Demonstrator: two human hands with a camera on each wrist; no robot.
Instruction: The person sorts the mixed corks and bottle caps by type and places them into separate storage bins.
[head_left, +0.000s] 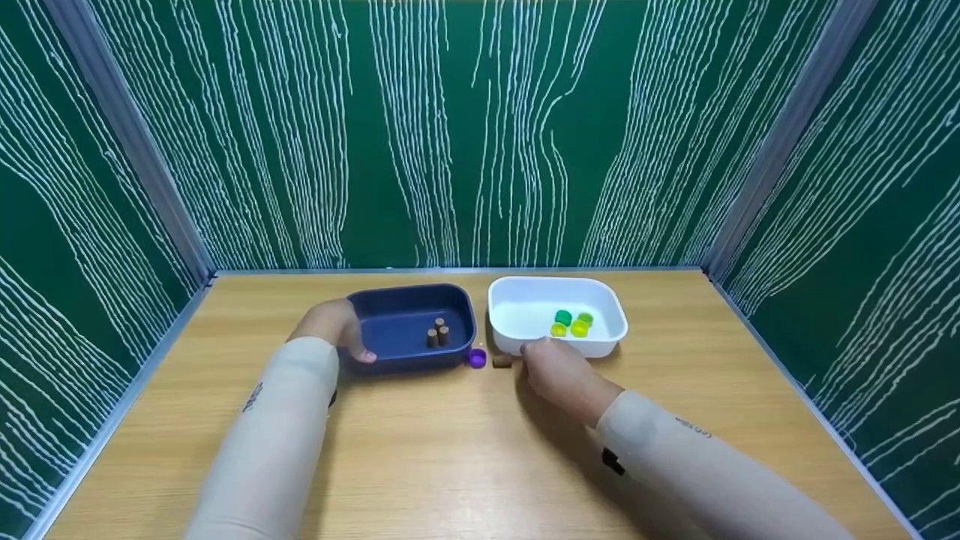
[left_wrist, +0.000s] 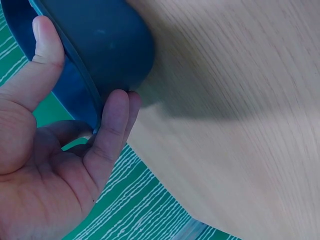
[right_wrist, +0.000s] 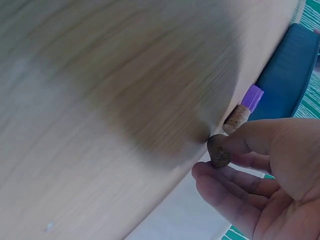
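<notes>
My left hand (head_left: pixel 330 324) holds the left end of a dark blue rectangular container (head_left: pixel 405 367), its thumb at the rim and other fingers against the outer wall. Inside stand three small brown corks (head_left: pixel 432 339). Between thumb and fingers, my right hand (head_left: pixel 564 377) pinches another cork (right_wrist: pixel 219 152) just above the table, in front of the white container (head_left: pixel 551 280); the head view hides that cork behind the hand. Beside it on the table lie a loose cork (head_left: pixel 502 361) and a purple cap (head_left: pixel 477 358). Several green and yellow caps (head_left: pixel 580 328) lie in the white container.
Both containers stand side by side on a wooden table (head_left: pixel 420 457), a narrow gap between them. Green panels with white wavy lines (head_left: pixel 502 150) rise behind the table and at both sides, joined by grey posts (head_left: pixel 780 142).
</notes>
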